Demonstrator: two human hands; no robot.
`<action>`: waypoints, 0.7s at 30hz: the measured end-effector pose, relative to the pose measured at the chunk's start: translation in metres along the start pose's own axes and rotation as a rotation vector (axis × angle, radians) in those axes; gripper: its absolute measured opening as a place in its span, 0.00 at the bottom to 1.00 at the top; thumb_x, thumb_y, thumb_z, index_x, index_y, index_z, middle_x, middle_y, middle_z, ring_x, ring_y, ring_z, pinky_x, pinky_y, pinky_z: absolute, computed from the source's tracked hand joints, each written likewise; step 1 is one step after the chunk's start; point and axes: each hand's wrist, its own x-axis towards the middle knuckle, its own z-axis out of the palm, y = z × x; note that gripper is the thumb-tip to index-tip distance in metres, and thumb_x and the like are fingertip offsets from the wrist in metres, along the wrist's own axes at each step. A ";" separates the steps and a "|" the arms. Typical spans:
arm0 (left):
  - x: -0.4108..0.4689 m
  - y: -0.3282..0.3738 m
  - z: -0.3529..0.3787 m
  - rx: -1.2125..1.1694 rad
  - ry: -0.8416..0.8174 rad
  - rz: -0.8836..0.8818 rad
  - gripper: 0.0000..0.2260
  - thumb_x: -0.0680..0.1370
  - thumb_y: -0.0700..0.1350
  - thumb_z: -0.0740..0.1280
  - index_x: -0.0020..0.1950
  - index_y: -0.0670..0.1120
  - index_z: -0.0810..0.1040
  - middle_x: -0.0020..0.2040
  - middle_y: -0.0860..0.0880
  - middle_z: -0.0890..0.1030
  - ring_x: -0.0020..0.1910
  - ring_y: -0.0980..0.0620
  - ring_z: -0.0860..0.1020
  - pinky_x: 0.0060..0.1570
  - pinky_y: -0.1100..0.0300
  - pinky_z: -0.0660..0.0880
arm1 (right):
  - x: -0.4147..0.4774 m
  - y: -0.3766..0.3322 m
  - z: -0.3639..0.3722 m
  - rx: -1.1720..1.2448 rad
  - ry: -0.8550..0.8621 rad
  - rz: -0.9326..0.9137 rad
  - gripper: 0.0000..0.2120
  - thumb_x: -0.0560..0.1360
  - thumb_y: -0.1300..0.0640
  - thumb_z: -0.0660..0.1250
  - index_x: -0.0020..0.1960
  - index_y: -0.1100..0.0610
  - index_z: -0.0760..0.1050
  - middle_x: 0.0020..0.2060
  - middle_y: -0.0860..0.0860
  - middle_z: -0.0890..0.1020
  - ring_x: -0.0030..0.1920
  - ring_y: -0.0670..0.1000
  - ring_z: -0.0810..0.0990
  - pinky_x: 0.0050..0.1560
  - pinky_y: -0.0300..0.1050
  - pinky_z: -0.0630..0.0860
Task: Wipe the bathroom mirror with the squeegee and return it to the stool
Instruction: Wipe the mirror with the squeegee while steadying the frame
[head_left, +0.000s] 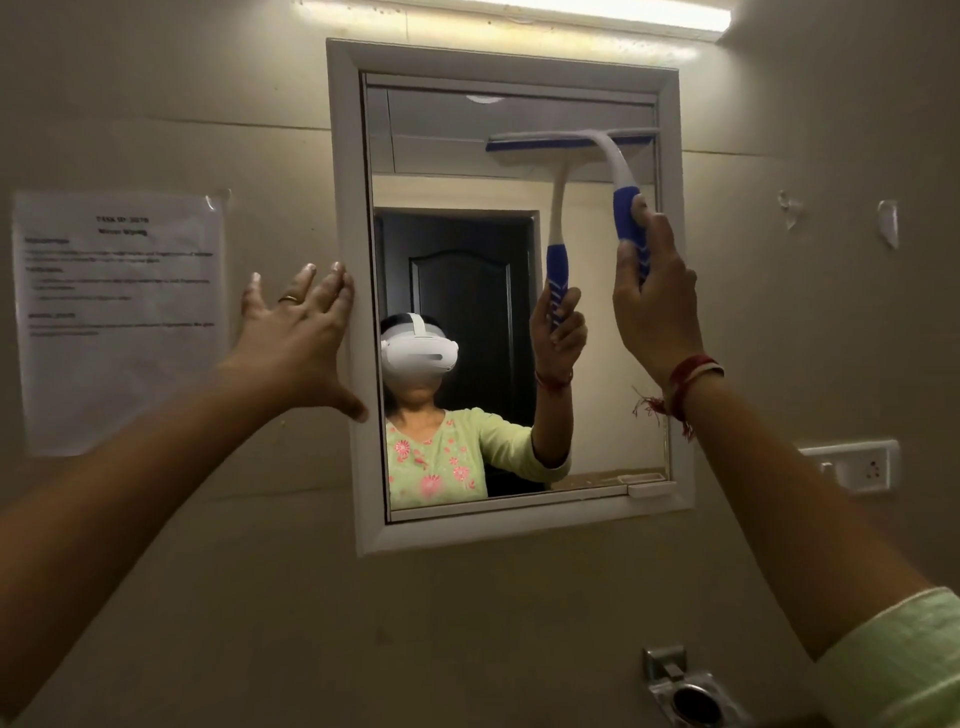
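One view only, from the head camera. My right hand (652, 306) has its fingers curled round the blue grip of the squeegee (626, 208), with the blade laid across the upper right part of the mirror (441, 156), close under the top of the glass. My left hand (301, 338) is spread flat, fingers straight and apart, against the left side of the white frame (345, 208). I judge the squeegee light, stiff in its plastic handle, with a soft rubber edge that wants even pressure. The striped blue grip is the place to hold it. Glass is fragile, so I would press gently. The stool is out of sight.
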 end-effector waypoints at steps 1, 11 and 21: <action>0.000 0.003 0.001 0.001 -0.011 -0.011 0.64 0.54 0.74 0.67 0.73 0.45 0.34 0.75 0.47 0.37 0.74 0.46 0.39 0.67 0.35 0.44 | -0.007 0.001 -0.003 0.001 -0.011 0.008 0.19 0.79 0.57 0.57 0.69 0.58 0.62 0.58 0.58 0.78 0.47 0.49 0.77 0.51 0.40 0.76; -0.003 0.016 0.005 -0.032 -0.006 -0.076 0.67 0.52 0.74 0.69 0.72 0.43 0.31 0.75 0.45 0.36 0.73 0.44 0.37 0.66 0.32 0.42 | -0.083 0.010 -0.033 -0.005 -0.113 0.091 0.19 0.79 0.57 0.56 0.70 0.56 0.61 0.48 0.55 0.76 0.36 0.42 0.74 0.40 0.36 0.74; -0.021 0.024 0.011 -0.085 -0.033 -0.054 0.67 0.53 0.72 0.70 0.69 0.44 0.26 0.73 0.46 0.30 0.73 0.44 0.36 0.65 0.32 0.40 | -0.160 0.016 -0.059 0.025 -0.206 0.172 0.21 0.79 0.54 0.54 0.71 0.54 0.59 0.38 0.51 0.74 0.29 0.42 0.72 0.31 0.32 0.68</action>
